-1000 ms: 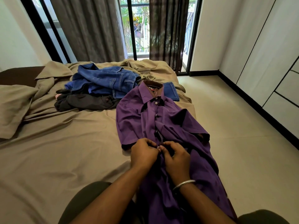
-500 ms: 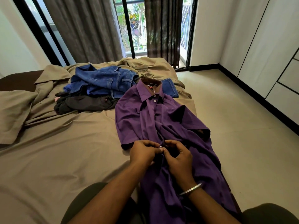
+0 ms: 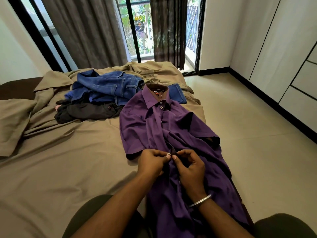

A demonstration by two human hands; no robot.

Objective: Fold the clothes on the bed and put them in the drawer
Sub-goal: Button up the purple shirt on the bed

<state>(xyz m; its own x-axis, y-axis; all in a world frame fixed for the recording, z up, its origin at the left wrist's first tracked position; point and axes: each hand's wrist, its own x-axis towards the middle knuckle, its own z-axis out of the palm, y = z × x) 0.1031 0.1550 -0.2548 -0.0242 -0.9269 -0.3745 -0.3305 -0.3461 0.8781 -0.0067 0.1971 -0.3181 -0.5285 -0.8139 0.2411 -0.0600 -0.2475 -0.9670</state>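
Purple shirt (image 3: 164, 127) lies lengthwise along the right edge of my bed (image 3: 68, 169), collar toward the window, its lower part draped over my lap. To its left I have a wide stretch of tan sheet; to its right the mattress ends and floor (image 3: 248, 134) runs to the wardrobe drawers (image 3: 301, 100). Blue jeans (image 3: 106, 88) and a dark garment (image 3: 89, 112) sit heaped beyond, near the collar. My left hand (image 3: 152, 162) pinches a white button (image 3: 168, 153) on the placket; my right hand (image 3: 190, 166), fingers curled, pinches the opposite fabric edge, thumbs almost touching.
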